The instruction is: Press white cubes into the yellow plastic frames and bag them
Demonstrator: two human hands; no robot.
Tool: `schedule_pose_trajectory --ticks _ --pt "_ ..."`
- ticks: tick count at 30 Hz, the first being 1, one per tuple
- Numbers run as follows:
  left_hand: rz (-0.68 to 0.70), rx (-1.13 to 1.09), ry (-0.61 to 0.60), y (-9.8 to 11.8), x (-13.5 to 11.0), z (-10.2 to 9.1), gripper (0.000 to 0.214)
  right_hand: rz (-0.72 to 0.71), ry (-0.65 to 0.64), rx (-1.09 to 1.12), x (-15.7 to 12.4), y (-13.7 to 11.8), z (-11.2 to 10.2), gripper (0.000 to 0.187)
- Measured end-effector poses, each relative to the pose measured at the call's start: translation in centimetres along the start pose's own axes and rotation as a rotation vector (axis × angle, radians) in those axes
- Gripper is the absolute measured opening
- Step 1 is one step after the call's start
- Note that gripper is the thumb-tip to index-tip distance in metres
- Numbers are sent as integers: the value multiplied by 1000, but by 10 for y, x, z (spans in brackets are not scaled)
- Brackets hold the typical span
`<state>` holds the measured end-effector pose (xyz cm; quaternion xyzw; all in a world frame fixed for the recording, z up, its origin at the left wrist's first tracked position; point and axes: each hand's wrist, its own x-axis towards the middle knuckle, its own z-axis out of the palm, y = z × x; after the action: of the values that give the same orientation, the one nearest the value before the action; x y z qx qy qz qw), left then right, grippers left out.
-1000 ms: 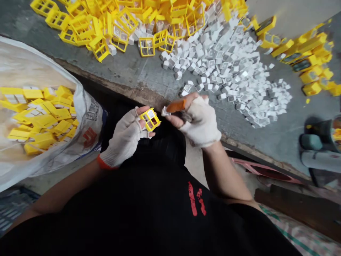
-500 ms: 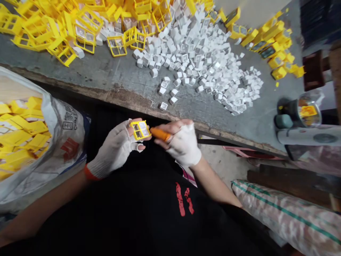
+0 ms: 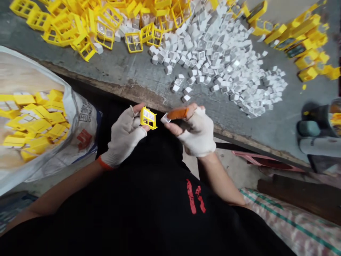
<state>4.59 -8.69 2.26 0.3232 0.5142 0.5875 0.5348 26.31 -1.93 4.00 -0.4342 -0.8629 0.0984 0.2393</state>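
Note:
My left hand [image 3: 124, 128], in a white fingerless glove, pinches a small yellow four-window plastic frame [image 3: 148, 118] between thumb and fingers. White pieces sit in some of its openings; the lower ones look dark. Just right of the frame, apart from it, a small white plastic cube [image 3: 165, 118] is gripped between the thumb and index finger of my right hand [image 3: 199, 131]. An orange cover [image 3: 178, 113] wraps that index finger. Both hands are above my lap, in front of the table edge.
On the grey table [image 3: 117, 73] lie a heap of white cubes [image 3: 213, 53] and a pile of yellow frames [image 3: 77, 25]. More yellow pieces [image 3: 306, 49] are at the right. An open sack [image 3: 82, 117] of yellow pieces stands at the left.
My right hand now shows a white cube in its pinch and is a little farther from the frame. The frame has tilted in my left hand. The whole view has shifted.

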Motion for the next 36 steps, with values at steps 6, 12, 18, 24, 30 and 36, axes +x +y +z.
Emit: schedule_pose_trajectory --ticks 6,12,18,24,30,36 --pt "108 155 -143 13 -10 -4 47 -90 4 -12 -12 -29 8 43" --pt "-74 -37 -71 9 -4 -3 47 -155 -3 -28 -20 -4 5 43" --pt "-266 -217 -67 7 11 2 59 407 -2 -201 8 67 -3 36" --pt "-312 -270 -64 6 12 4 48 333 -123 -256 34 58 12 28" --pt "-405 -314 -141 7 11 4 43 115 -142 -170 34 43 12 26" --pt "-405 -404 -159 -2 12 -1 36 -80 76 189 15 -1 8 27"
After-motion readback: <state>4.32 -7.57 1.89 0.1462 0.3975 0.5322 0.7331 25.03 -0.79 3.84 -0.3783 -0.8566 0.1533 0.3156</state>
